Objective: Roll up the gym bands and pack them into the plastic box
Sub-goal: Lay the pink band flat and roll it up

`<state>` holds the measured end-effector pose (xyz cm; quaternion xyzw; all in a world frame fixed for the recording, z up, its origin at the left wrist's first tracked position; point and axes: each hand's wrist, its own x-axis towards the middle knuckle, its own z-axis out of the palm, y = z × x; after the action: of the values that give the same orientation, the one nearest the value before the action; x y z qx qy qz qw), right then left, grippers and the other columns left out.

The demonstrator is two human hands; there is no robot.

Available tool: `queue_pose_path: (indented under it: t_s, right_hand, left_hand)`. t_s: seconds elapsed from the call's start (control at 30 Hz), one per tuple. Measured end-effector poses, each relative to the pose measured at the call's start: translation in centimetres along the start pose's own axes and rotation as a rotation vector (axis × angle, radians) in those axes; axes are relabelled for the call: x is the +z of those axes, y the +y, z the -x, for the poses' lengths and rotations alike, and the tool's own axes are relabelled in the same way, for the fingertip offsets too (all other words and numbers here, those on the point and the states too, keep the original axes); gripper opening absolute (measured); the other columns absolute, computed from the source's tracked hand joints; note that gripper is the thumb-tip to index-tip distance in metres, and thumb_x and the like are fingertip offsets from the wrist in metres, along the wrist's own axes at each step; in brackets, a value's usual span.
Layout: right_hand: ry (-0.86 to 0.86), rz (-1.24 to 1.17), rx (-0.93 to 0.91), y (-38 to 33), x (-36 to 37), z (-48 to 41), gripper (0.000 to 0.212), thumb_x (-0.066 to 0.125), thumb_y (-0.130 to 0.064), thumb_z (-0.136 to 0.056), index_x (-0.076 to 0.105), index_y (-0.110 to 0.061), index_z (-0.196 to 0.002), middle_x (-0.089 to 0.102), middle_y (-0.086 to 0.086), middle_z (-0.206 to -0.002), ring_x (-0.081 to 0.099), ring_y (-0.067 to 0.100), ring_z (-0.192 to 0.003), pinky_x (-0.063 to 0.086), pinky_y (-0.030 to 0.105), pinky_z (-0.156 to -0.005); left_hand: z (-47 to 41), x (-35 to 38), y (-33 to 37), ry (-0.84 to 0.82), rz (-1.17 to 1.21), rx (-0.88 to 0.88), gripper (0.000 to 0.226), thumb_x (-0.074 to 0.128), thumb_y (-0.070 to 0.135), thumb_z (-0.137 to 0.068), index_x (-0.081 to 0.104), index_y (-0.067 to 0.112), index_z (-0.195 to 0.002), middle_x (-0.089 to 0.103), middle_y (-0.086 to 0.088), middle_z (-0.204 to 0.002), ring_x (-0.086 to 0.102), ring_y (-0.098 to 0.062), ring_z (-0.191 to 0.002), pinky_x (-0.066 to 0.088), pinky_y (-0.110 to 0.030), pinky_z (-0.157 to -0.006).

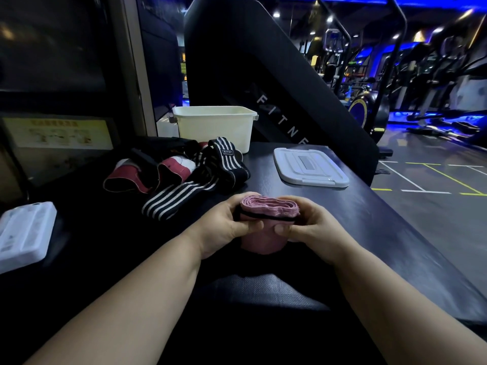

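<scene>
Head view: your left hand (pixel 224 227) and right hand (pixel 303 227) clasp the rolled pink band (pixel 266 210) above the desk (pixel 342 219). Soft and likely springy, it wants gripping across its coils; the plastic box (pixel 214 127) waits beyond.

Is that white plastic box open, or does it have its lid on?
Open. Its lid lies flat on the table, apart from the box, to the right.
</scene>
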<state>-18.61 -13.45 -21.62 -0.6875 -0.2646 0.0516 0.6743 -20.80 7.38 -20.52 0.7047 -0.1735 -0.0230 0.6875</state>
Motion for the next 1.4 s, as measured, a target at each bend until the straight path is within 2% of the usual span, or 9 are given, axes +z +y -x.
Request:
queue_pose_path:
  t_s: [0.27, 0.43, 0.6, 0.73, 0.87, 0.97, 1.03, 1.23, 1.4]
  right_hand:
    - [0.074, 0.115, -0.007, -0.1, 0.5, 0.0, 0.069, 0.083, -0.009, -0.06, 0.058, -0.02, -0.123, 0.07, 0.002, -0.116, 0.066, 0.018, -0.108, 0.054, 0.03, -0.089]
    - [0.208, 0.401, -0.061, -0.9, 1.3, 0.5, 0.068, 0.086, -0.003, -0.064, 0.061, -0.039, -0.115, 0.069, -0.024, -0.093, 0.057, -0.007, -0.079, 0.042, 0.007, -0.072]
    - [0.285, 0.418, -0.072, -0.7, 1.5, 0.5, 0.082, 0.079, 0.002, -0.069, 0.053, -0.066, -0.107, 0.061, -0.006, -0.057, 0.048, 0.007, -0.05, 0.046, 0.019, -0.058]
    - [0.231, 0.402, -0.118, -0.5, 1.8, 0.5, 0.082, 0.071, 0.006, -0.078, 0.054, -0.067, -0.11, 0.071, -0.013, -0.089, 0.063, 0.006, -0.065, 0.05, 0.02, -0.068]
    - [0.166, 0.512, -0.17, -0.3, 1.8, 0.5, 0.06, 0.063, -0.011, -0.074, 0.055, -0.054, -0.115, 0.043, -0.028, -0.134, 0.056, 0.007, -0.118, 0.047, 0.026, -0.095]
    - [0.2, 0.435, -0.167, -0.6, 2.1, 0.5, 0.021, 0.059, -0.039, -0.079, 0.06, -0.047, -0.098, 0.042, -0.021, -0.131, 0.054, 0.015, -0.121, 0.046, 0.031, -0.099]
    - [0.254, 0.443, -0.169, -0.6, 2.2, 0.3, 0.006, 0.064, -0.034, -0.087, 0.06, -0.036, -0.091, 0.044, -0.019, -0.123, 0.06, 0.02, -0.111, 0.049, 0.025, -0.092]
    - [0.312, 0.212, -0.039, -0.8, 2.4, 0.4, 0.038, 0.075, -0.007, -0.081, 0.051, -0.026, -0.102, 0.065, 0.012, -0.106, 0.069, 0.014, -0.082, 0.055, 0.022, -0.061]
    - [0.392, 0.427, -0.098, -1.0, 2.2, 0.5, 0.069, 0.091, -0.015, -0.06, 0.046, -0.042, -0.106, 0.065, -0.015, -0.105, 0.064, 0.006, -0.087, 0.049, 0.013, -0.073]
  left_hand:
    - [-0.1, -0.1, -0.5, 0.208, -0.271, 0.079, 0.048, 0.082, 0.022, -0.075, 0.059, 0.035, -0.115, 0.066, 0.008, -0.114, 0.062, -0.007, -0.107, 0.047, -0.016, -0.094]
    - [-0.3, -0.6, -0.8, 0.445, -0.639, 0.154, 0.047, 0.077, 0.036, -0.077, 0.066, 0.018, -0.119, 0.056, 0.005, -0.11, 0.051, -0.004, -0.099, 0.028, 0.006, -0.082]
    - [-0.3, -0.5, -1.1, 0.369, -0.473, 0.109, 0.062, 0.061, 0.065, -0.082, 0.063, 0.023, -0.126, 0.057, 0.008, -0.118, 0.059, -0.008, -0.104, 0.047, -0.025, -0.097]
    - [-0.2, -0.4, -0.9, 0.387, -0.318, 0.106, 0.055, 0.043, 0.076, -0.079, 0.064, 0.032, -0.106, 0.065, 0.005, -0.109, 0.061, -0.01, -0.102, 0.048, -0.03, -0.096]
    - [-0.2, -0.4, -0.9, 0.372, -0.3, 0.077, 0.042, 0.05, 0.066, -0.083, 0.06, 0.027, -0.093, 0.063, -0.007, -0.096, 0.061, -0.022, -0.092, 0.05, -0.044, -0.091]
    - [-0.5, -0.2, -1.0, 0.382, -0.404, 0.069, 0.012, 0.062, 0.035, -0.092, 0.058, 0.024, -0.092, 0.063, -0.003, -0.1, 0.058, -0.012, -0.087, 0.046, -0.018, -0.081]
    - [-0.6, -0.1, -1.0, 0.396, -0.417, 0.079, 0.011, 0.067, 0.026, -0.09, 0.056, 0.025, -0.091, 0.063, 0.0, -0.1, 0.058, -0.01, -0.086, 0.046, -0.014, -0.076]
    - [-0.5, 0.0, -1.1, 0.383, -0.338, 0.119, 0.02, 0.07, 0.024, -0.087, 0.056, 0.021, -0.1, 0.064, 0.002, -0.099, 0.062, -0.013, -0.093, 0.052, -0.031, -0.088]
    - [-0.2, 0.1, -0.9, 0.311, -0.319, 0.116, 0.03, 0.064, 0.004, -0.089, 0.061, 0.029, -0.105, 0.069, 0.006, -0.097, 0.063, -0.005, -0.09, 0.049, -0.017, -0.085]
